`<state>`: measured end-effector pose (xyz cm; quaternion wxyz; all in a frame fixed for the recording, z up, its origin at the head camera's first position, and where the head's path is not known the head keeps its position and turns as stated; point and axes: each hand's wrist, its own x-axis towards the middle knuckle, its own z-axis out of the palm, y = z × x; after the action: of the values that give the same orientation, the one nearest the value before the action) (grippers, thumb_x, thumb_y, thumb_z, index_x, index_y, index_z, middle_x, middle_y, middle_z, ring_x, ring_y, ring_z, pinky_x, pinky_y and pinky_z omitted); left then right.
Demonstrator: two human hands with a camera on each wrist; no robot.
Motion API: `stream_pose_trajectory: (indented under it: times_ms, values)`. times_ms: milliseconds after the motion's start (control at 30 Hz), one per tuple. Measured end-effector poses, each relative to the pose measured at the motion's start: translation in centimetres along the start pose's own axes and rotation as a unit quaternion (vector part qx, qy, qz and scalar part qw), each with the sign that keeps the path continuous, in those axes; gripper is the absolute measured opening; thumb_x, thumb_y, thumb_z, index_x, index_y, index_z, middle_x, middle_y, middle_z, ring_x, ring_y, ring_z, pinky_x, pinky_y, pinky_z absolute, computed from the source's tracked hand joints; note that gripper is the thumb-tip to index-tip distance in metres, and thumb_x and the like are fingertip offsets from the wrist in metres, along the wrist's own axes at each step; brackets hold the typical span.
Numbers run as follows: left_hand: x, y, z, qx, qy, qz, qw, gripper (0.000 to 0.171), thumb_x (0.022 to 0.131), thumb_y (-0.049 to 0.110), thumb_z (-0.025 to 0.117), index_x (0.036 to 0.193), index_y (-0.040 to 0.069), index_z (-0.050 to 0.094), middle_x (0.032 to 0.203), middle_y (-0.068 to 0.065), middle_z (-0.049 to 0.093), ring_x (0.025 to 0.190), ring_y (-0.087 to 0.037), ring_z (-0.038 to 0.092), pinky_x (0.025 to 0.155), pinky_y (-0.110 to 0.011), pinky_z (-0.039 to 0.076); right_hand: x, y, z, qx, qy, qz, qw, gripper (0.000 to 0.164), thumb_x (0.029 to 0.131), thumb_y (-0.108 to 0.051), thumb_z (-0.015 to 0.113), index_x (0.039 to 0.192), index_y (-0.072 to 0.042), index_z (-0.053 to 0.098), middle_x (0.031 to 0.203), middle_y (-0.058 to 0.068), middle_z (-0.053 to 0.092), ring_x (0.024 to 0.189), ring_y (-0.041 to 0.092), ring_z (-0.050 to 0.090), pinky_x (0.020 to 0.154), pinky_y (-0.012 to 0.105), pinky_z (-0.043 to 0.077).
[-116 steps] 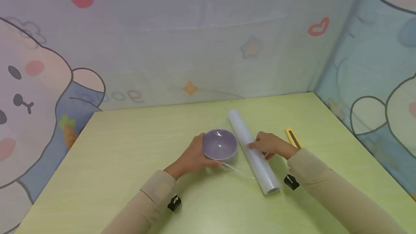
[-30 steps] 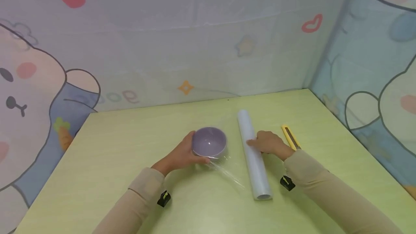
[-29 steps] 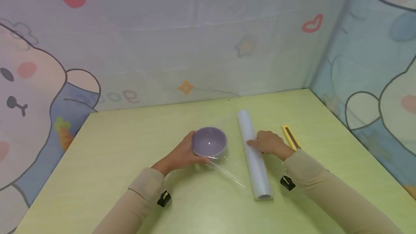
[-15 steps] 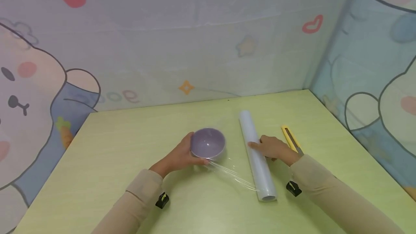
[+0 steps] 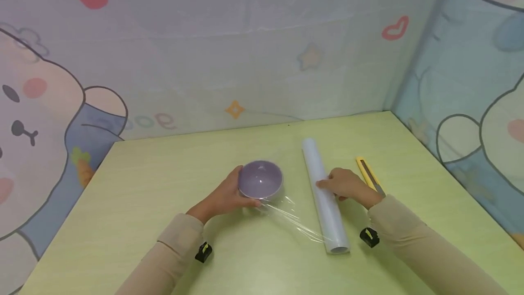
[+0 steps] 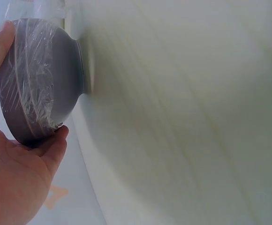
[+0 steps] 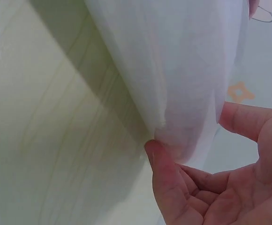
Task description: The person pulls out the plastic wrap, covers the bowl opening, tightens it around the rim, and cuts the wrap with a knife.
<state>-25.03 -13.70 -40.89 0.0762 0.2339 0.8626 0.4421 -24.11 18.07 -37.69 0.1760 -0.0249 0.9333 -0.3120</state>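
In the head view my left hand (image 5: pixel 227 195) grips a small purple bowl (image 5: pixel 260 180), thumb on the near side and fingers round the far side. Clear cling film covers the bowl; the left wrist view shows it wrinkled down the bowl's outer wall (image 6: pixel 40 77). From there a sheet of cling film (image 5: pixel 300 224) stretches right to a long white cling film roll (image 5: pixel 317 167) lying on the table. My right hand (image 5: pixel 348 183) holds the roll near its middle from the right. Up close, its thumb and fingers (image 7: pixel 162 173) lie round the roll (image 7: pixel 173 61).
A yellow utility knife (image 5: pixel 367 172) lies just beyond my right wrist, partly hidden by the sleeve. The pale green table (image 5: pixel 163 167) meets a printed cloth backdrop (image 5: pixel 196 58) behind and at the sides.
Over these seconds the bowl has moved left in my left hand, away from the roll. The roll has turned and shifted slightly right, and more cling film spans the wider gap.
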Motion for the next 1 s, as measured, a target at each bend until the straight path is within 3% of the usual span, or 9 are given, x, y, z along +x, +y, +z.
stream_pose_trajectory:
  times_ms: [167, 400, 633, 800, 1000]
  values:
    - [-0.5, 0.1, -0.2, 0.010, 0.008, -0.016, 0.9998, 0.100, 0.063, 0.033, 0.084, 0.138, 0.002, 0.026, 0.132, -0.015, 0.044, 0.118, -0.028, 0.047, 0.100, -0.047, 0.037, -0.1, -0.2, -0.2, -0.008, 0.003, -0.007, 1.000, 0.042, 0.087, -0.036, 0.057, 0.096, 0.004, 0.050, 0.088, 0.012, 0.056, 0.075, 0.020, 0.055, 0.059, 0.029, 0.048]
    - [-0.6, 0.1, -0.4, -0.006, -0.001, -0.014, 0.9999, 0.100, 0.066, 0.033, 0.082, 0.141, 0.003, 0.022, 0.135, -0.014, 0.041, 0.121, -0.029, 0.044, 0.102, -0.050, 0.034, 0.2, 0.4, -0.2, -0.002, -0.004, -0.014, 1.000, 0.046, 0.088, -0.039, 0.056, 0.102, 0.004, 0.046, 0.090, 0.013, 0.053, 0.073, 0.019, 0.052, 0.057, 0.027, 0.045]
    - [-0.8, 0.4, -0.1, 0.009, -0.009, -0.050, 0.9987, 0.118, 0.065, 0.039, 0.081, 0.146, 0.000, 0.005, 0.147, -0.020, 0.024, 0.134, -0.034, 0.030, 0.108, -0.052, 0.026, 0.3, 1.1, -0.1, -0.016, -0.009, -0.026, 0.999, 0.047, 0.092, -0.043, 0.050, 0.103, 0.002, 0.043, 0.075, 0.006, 0.045, 0.060, 0.015, 0.041, 0.054, 0.026, 0.036]
    - [-0.8, 0.5, 0.2, 0.010, -0.006, -0.056, 0.9983, 0.118, 0.065, 0.040, 0.081, 0.146, -0.001, 0.006, 0.147, -0.020, 0.023, 0.134, -0.034, 0.029, 0.108, -0.052, 0.025, 0.2, 1.2, 0.0, 0.021, -0.009, -0.032, 0.999, 0.039, 0.092, -0.038, 0.053, 0.094, 0.000, 0.044, 0.075, 0.005, 0.045, 0.065, 0.015, 0.044, 0.058, 0.025, 0.040]
    - [-0.8, 0.9, 0.4, 0.013, 0.000, -0.052, 0.9986, 0.114, 0.065, 0.038, 0.082, 0.145, -0.001, 0.010, 0.144, -0.020, 0.029, 0.131, -0.032, 0.034, 0.107, -0.051, 0.028, 0.2, 1.6, -0.1, 0.033, -0.012, -0.024, 0.999, 0.044, 0.091, -0.040, 0.052, 0.103, 0.002, 0.045, 0.078, 0.006, 0.046, 0.064, 0.015, 0.043, 0.058, 0.025, 0.040]
